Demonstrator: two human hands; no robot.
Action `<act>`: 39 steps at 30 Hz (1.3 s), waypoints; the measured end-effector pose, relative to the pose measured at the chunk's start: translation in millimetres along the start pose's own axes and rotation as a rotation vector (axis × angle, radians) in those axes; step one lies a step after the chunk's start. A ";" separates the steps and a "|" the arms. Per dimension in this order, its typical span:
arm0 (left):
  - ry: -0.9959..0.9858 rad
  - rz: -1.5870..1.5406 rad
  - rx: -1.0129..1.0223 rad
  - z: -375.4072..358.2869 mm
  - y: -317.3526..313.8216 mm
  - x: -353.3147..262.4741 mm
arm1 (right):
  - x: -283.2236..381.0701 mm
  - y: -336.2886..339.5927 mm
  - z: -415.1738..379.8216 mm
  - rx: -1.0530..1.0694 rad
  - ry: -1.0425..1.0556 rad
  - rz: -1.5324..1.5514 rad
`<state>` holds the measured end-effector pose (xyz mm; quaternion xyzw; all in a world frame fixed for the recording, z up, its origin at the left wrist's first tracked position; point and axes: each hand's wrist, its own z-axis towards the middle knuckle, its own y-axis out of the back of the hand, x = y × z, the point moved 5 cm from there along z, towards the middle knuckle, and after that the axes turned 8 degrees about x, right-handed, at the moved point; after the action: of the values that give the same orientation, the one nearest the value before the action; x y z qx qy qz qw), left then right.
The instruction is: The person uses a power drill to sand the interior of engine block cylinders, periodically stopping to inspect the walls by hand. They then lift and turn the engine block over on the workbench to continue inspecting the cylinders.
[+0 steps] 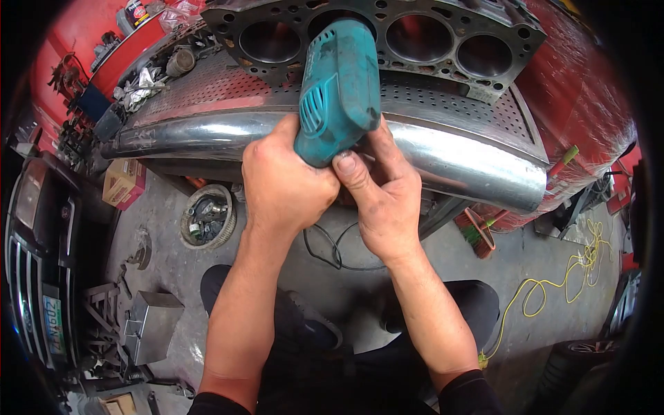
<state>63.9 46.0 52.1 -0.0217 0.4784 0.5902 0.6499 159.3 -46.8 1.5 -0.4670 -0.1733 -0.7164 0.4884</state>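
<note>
Both my hands grip a teal power drill [340,86], seen from its rear and pointing away from me. My left hand [287,173] is wrapped round its handle on the left side. From the right, my right hand [389,190] closes on the handle, its thumb pressed near the lower rear of the body and its fingers partly hidden behind. The drill's front end is at one of the round cylinder bores of a metal engine block [451,63]. Whatever is fitted in the chuck is out of sight.
The block rests on a perforated metal bench [200,86] with a rounded steel front edge [477,162]. Below are a round basin [207,220] of parts, a dark cable [337,257], a broom head [476,234] and a yellow cord [529,283]. A vehicle front [41,263] stands left.
</note>
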 end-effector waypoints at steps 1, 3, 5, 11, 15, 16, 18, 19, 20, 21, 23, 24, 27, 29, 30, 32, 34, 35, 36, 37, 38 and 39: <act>-0.028 -0.004 -0.010 -4.4 0.8 -0.7 | -1.6 -0.6 -3.3 0.003 0.012 -0.005; -0.016 0.011 0.014 -16.6 3.5 -3.6 | -2.9 -2.8 -15.2 0.000 -0.007 -0.017; 0.001 0.048 0.068 -26.9 7.0 -4.2 | -1.5 -5.3 -26.1 0.001 -0.013 -0.035; -0.071 -0.032 -0.019 -48.3 13.7 -9.8 | 2.2 -12.6 -49.1 0.026 0.018 -0.042; -0.072 -0.004 0.002 -58.7 20.3 -11.2 | 5.2 -18.6 -58.6 0.047 0.089 -0.068; -0.075 0.004 0.009 -60.8 21.1 -11.5 | 5.4 -20.6 -61.6 0.048 0.083 -0.033; -0.083 -0.001 0.010 -64.3 23.3 -13.9 | 6.0 -23.3 -66.0 0.047 0.089 -0.004; -0.088 -0.005 0.011 -65.7 23.8 -15.0 | 6.4 -24.1 -67.7 0.045 0.101 -0.010; -0.090 0.003 0.009 -67.3 24.3 -15.8 | 6.8 -24.7 -69.6 0.041 0.112 -0.017; -0.093 0.011 0.006 -68.6 24.7 -16.3 | 6.8 -25.6 -71.2 0.045 0.119 -0.012; -0.094 0.022 0.005 -71.5 25.6 -16.9 | 7.1 -26.8 -73.5 0.052 0.134 -0.004; -0.093 0.025 0.006 -73.3 26.0 -16.8 | 7.4 -27.1 -74.9 0.053 0.141 -0.015; -0.071 0.035 0.017 -78.3 26.6 -15.6 | 6.3 -27.7 -79.9 0.058 0.148 -0.022; -0.055 0.035 0.018 -81.7 26.7 -14.0 | 3.5 -27.9 -82.9 0.060 0.134 0.006; -0.051 0.031 0.016 -83.1 26.5 -13.3 | 3.7 -27.9 -84.5 0.062 0.140 -0.019; -0.054 0.023 0.015 -84.9 27.1 -13.7 | 4.9 -27.9 -86.6 0.064 0.152 -0.068; -0.067 0.015 0.019 -86.4 27.8 -14.5 | 7.7 -29.3 -87.7 0.058 0.144 -0.086; -0.067 0.015 0.018 -87.1 27.8 -14.1 | 8.7 -30.2 -88.1 0.055 0.139 -0.095; -0.066 0.016 0.017 -87.5 27.8 -13.0 | 8.6 -30.8 -88.2 0.049 0.133 -0.074; -0.065 0.018 0.016 -87.8 27.9 -11.8 | 8.4 -31.7 -88.4 0.044 0.126 -0.051; -0.066 0.021 0.015 -87.8 28.0 -10.7 | 8.1 -32.5 -88.3 0.039 0.120 -0.029; -0.067 0.023 0.013 -87.3 27.7 -9.7 | 8.0 -32.9 -87.9 0.037 0.119 -0.023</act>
<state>-8.5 -4.7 25.9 0.0080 0.4603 0.5950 0.6589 86.3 -97.9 -29.2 -0.4125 -0.1627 -0.7450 0.4984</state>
